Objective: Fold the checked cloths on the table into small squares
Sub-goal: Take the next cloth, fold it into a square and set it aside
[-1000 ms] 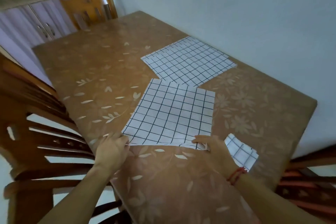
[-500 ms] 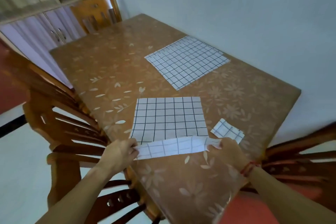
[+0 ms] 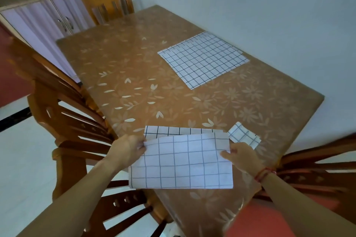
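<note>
Pinching the checked cloth (image 3: 183,161) at the near bench (image 3: 134,75) edge by its raised corners with left hand (image 3: 129,148) and right hand (image 3: 240,157), holding a far bigger flap up than earlier.

The cloth (image 3: 183,161) now has a much larger lifted flap.

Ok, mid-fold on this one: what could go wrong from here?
1. The left hand and right hand pinch the lifted flap of the white black-checked cloth; its edge looks tilted against the far edge, so the fold may land skewed.
2. The right hand is beside the small folded checked square and could nudge it.
3. The cloth lies at the brown floral table's near edge and might slip off.
</note>
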`<state>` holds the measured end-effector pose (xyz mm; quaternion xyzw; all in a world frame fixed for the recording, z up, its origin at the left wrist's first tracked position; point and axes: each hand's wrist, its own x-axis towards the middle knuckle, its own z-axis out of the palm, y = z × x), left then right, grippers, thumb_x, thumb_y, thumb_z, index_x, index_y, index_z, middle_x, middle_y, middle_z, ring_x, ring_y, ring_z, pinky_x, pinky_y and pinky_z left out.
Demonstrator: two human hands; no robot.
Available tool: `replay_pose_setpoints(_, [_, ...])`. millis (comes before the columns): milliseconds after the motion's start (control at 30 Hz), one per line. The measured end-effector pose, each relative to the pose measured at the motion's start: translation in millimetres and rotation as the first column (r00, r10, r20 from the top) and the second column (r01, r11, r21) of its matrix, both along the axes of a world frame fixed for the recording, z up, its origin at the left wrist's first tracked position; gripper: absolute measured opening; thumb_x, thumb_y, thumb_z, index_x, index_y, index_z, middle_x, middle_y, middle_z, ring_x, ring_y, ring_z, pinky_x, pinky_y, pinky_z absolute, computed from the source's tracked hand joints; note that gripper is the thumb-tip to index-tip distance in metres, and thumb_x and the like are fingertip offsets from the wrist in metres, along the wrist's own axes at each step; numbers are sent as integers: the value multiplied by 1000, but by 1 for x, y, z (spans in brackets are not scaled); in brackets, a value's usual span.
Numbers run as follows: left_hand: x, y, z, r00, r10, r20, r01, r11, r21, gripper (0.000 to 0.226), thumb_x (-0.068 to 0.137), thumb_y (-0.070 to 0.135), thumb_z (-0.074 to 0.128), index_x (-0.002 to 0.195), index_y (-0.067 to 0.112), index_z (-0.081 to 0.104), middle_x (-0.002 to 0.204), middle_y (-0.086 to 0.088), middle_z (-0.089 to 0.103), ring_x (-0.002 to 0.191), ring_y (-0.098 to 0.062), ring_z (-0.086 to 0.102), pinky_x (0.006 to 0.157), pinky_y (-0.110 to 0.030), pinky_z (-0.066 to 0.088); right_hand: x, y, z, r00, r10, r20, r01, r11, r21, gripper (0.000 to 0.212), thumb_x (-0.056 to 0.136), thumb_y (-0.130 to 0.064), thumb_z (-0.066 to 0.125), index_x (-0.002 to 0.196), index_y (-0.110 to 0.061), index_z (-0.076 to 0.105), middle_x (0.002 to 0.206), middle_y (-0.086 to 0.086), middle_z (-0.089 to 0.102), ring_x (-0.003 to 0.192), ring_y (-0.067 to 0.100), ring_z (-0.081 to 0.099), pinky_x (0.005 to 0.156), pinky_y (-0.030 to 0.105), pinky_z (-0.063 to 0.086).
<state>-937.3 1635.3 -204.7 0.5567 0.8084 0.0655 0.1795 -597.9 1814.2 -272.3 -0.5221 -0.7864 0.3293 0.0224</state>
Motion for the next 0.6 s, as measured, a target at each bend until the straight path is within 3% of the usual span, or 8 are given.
replay_pose_setpoints(133, [-1,18,-11,996,69,-52,-65,995,76,14,90,29,59,101,25,67,96,2,70,90,-25,65,69,-32,50,-6,-1,-4,993,-90,79,91,996,-9,45,84,-36,69,56,-16,41,48,-6,37,42,7,34,44,16,29])
replay_pose_setpoints(233, [1,21,-21,994,70,-78,-56,985,166,31,85,21,68,116,18,62,113,-6,65,100,-31,62,72,-39,53,-11,-3,-11,981,-158,114,159,987,2,46,85,-36,69,57,-16,38,50,-5,39,44,7,37,44,17,29])
replay_pose_setpoints(333, [13,16,-28,985,-61,-159,94,975,204,46,79,15,74,123,10,59,122,-11,59,111,-33,56,78,-43,55,-19,-2,-17,971,-203,127,205,979,-3,45,85,-30,67,56,-16,36,51,-3,37,46,9,37,43,19,29])
replay_pose_setpoints(433, [41,1,-37,968,-194,-159,219,963,157,45,81,18,71,124,11,60,128,-10,57,118,-29,54,86,-42,55,-27,3,-22,964,-225,145,227,974,5,44,84,-22,65,53,-16,34,49,-4,34,44,10,35,40,18,26])
replay_pose_setpoints(600, [94,-38,-65,899,-418,-129,428,902,55,39,74,30,77,111,22,69,119,-4,67,110,-20,64,90,-32,54,-39,10,-27,950,-295,107,298,954,-15,34,87,-24,60,58,-16,44,54,-4,42,52,15,45,44,23,32])
